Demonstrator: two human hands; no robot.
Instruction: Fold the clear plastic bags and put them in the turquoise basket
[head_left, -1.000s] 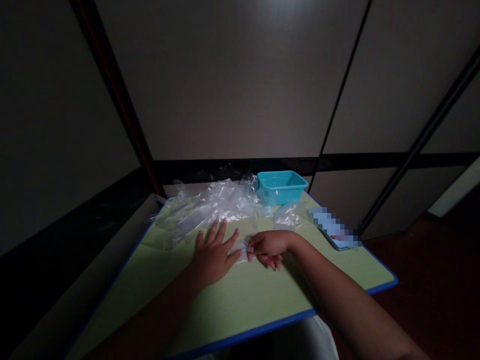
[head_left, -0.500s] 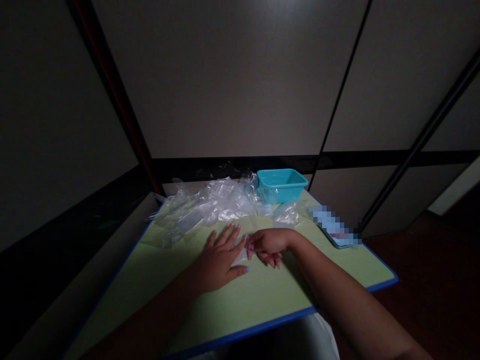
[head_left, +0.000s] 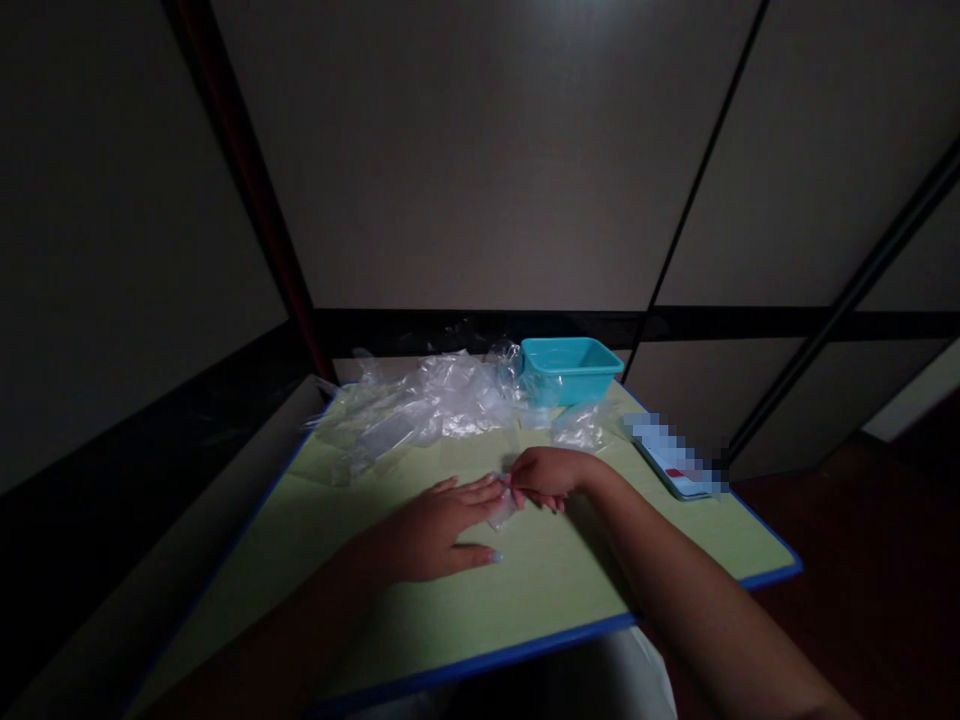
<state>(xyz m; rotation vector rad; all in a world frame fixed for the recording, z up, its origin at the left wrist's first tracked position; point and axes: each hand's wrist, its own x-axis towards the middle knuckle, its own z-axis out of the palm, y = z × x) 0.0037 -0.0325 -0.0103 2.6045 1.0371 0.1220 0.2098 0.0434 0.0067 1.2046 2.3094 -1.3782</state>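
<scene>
A small clear plastic bag (head_left: 501, 514) lies folded on the green tabletop between my two hands. My left hand (head_left: 448, 528) lies flat, fingers stretched to the right and their tips on the bag's upper edge, thumb apart below it. Thumb and forefinger of my right hand (head_left: 550, 476) pinch the bag's top right edge, while its other fingers curl beneath. Part of the bag is hidden under the fingers. Beyond my hands spreads a loose heap of clear plastic bags (head_left: 457, 395).
A turquoise basket (head_left: 574, 385) stands at the back of the table (head_left: 450, 630), which has a blue edge. Another clear bag (head_left: 579, 432) lies in front of the basket. A phone (head_left: 679, 465), its screen blurred, rests at the right. Panelled doors rise behind.
My left fingers have come together from a spread and lowered toward the right, onto the small bag. My right hand stays close to its place, pinching. The view has shifted slightly.
</scene>
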